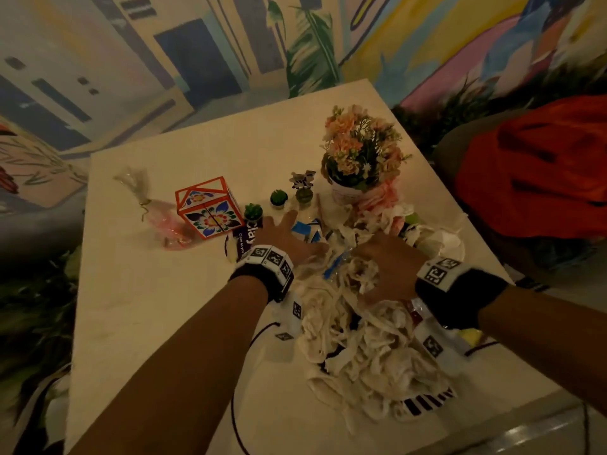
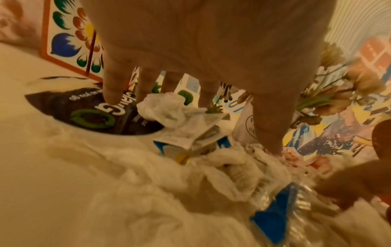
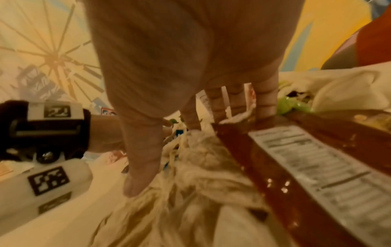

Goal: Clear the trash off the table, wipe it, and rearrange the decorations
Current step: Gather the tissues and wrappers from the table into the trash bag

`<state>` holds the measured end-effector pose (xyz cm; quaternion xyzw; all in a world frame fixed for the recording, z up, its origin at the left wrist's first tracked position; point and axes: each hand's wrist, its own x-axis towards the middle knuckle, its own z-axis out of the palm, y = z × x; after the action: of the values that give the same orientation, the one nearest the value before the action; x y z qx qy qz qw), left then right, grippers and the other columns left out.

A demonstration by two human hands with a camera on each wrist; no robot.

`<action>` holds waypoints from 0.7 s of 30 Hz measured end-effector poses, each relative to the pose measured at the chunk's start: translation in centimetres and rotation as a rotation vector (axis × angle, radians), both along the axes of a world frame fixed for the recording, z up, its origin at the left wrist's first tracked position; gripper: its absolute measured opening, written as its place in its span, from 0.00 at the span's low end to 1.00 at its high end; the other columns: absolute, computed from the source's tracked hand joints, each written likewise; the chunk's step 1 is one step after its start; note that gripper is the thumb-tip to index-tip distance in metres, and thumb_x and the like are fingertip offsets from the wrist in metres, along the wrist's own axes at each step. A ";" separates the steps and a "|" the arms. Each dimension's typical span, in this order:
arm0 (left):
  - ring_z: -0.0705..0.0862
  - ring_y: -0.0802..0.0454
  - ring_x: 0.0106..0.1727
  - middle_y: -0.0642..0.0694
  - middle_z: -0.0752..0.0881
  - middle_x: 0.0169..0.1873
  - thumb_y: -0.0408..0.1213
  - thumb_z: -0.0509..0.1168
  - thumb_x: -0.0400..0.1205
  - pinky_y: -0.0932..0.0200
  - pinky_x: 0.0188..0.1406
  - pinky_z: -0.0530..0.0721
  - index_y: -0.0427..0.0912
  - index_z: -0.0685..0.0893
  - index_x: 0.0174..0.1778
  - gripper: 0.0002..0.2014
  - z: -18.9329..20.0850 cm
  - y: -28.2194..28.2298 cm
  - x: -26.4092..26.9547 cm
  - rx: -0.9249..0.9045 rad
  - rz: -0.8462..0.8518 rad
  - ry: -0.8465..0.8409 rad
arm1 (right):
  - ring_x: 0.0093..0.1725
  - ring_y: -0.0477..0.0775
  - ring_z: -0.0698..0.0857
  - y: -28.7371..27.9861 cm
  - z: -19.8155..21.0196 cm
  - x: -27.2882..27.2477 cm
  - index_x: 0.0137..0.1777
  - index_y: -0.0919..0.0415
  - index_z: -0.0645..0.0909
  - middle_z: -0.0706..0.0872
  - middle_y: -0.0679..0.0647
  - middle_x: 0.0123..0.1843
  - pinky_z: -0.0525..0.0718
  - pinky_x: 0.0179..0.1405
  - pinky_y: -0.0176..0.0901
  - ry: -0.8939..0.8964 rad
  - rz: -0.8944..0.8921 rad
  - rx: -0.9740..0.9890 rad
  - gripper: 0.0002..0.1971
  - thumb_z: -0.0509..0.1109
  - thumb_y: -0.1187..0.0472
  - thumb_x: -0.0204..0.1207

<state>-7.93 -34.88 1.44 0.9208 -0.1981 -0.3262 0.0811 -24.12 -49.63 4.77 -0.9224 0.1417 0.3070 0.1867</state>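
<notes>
Crumpled paper trash [image 1: 368,343] — near table [image 1: 138,290] edge.

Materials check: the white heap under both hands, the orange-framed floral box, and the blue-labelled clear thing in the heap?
White heap: looks like crumpled tissue or paper napkins, matte, creased into soft folds.
Floral box: probably printed card or thin board, smooth flat panels with sharp orange edges; cannot rule out painted wood.
Blue-labelled item: seemingly thin clear plastic, glossy and crinkled, likely a crushed bottle or wrapper.

Counter [image 1: 157,290]: matt, pale, smooth. Crumpled tissue paper [image 1: 368,349]: soft, wrinkled. Brown wrapper [image 3: 281,175]: glossy plastic. Floral box [image 1: 208,208]: smooth printed card. Bottle [image 2: 281,215]: clear crinkled plastic.
</notes>
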 end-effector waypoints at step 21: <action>0.69 0.34 0.72 0.45 0.63 0.76 0.46 0.72 0.73 0.39 0.61 0.80 0.51 0.62 0.75 0.36 -2.2 2.4 -3.1 -0.016 -0.019 -0.212 | 0.70 0.66 0.72 0.4 -2.2 1.4 0.74 0.47 0.61 0.61 0.57 0.76 0.81 0.62 0.58 -0.126 -0.251 0.141 0.38 0.76 0.52 0.65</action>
<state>-11.08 -32.50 -0.76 0.9476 -0.2167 -0.2259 0.0639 -22.70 -49.27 2.62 -0.8994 0.2221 0.2319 0.2965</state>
